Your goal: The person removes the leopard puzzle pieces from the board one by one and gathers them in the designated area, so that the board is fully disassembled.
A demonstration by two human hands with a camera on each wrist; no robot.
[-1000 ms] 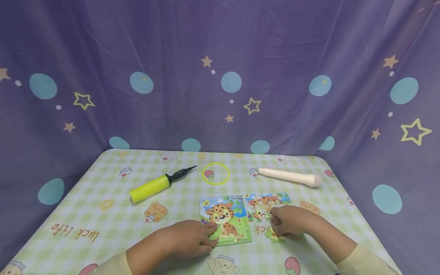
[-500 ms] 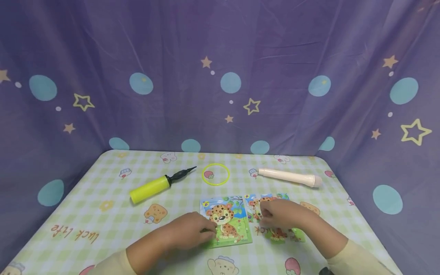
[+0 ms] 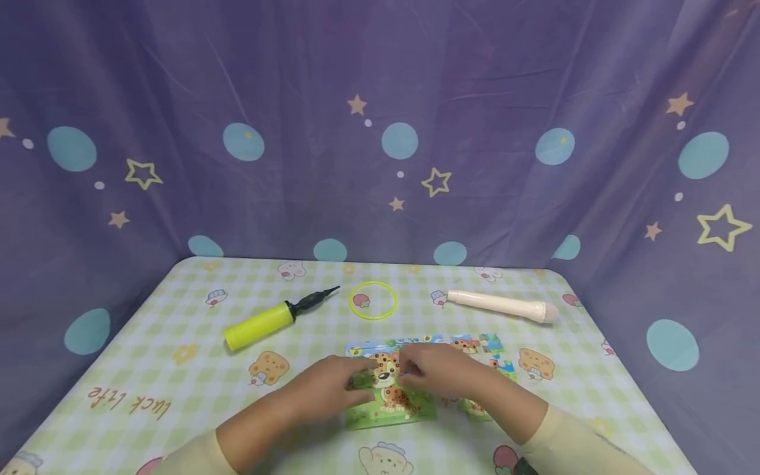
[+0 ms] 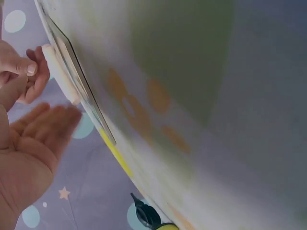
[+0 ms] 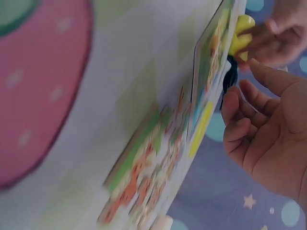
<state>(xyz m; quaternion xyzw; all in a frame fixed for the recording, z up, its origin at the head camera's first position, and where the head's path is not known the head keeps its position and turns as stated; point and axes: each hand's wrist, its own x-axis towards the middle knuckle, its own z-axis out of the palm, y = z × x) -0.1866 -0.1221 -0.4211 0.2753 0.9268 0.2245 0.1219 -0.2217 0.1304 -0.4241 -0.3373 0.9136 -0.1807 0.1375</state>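
Observation:
A square leopard puzzle board (image 3: 388, 410) lies near the table's front. Over its left edge, my left hand (image 3: 326, 389) is held with fingers extended and thumb apart. The right hand (image 3: 439, 371) hovers over the board's right side, its fingers loosely bent; in the right wrist view I see nothing in that hand (image 5: 273, 124). Loose puzzle pieces (image 3: 464, 345) lie right of the board, some hidden under the right hand and forearm. The left wrist view shows the left palm (image 4: 33, 153) raised beside the board's edge (image 4: 84, 81).
A yellow-green hand pump (image 3: 261, 326) with a black nozzle lies at the left. Behind the board are a thin yellow ring (image 3: 373, 319) and, farther right, a pale microphone-shaped stick (image 3: 499, 305). A purple curtain (image 3: 297, 198) hangs behind the checked tablecloth (image 3: 208, 369).
My right hand has moved left from the loose pieces to over the board. My left hand has lifted off the board's left edge, its fingers spreading from the thumb.

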